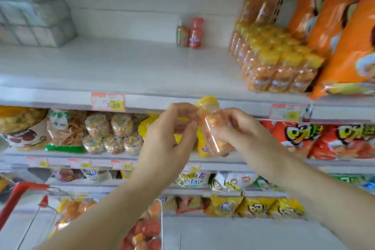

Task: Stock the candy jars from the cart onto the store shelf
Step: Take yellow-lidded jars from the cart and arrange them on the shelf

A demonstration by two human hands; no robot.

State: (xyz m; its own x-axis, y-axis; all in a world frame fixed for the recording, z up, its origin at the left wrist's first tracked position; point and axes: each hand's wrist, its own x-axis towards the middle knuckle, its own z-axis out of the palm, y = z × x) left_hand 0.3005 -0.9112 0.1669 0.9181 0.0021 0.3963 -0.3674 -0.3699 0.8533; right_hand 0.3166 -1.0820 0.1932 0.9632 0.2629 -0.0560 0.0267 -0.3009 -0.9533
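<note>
1. Candy jar (pixel 213 130), yellow lid (pixel 207 103) tilted up-left, is held in the air below the upper shelf's (pixel 121 71) front edge, not yet placed.
2. Right hand (pixel 239 134) is wrapped round its body; left hand (pixel 170 138) pinches it near the neck.
3. Recommended: lift clear of that edge, then set it upright just left of the stocked jars (pixel 278 63).
</note>
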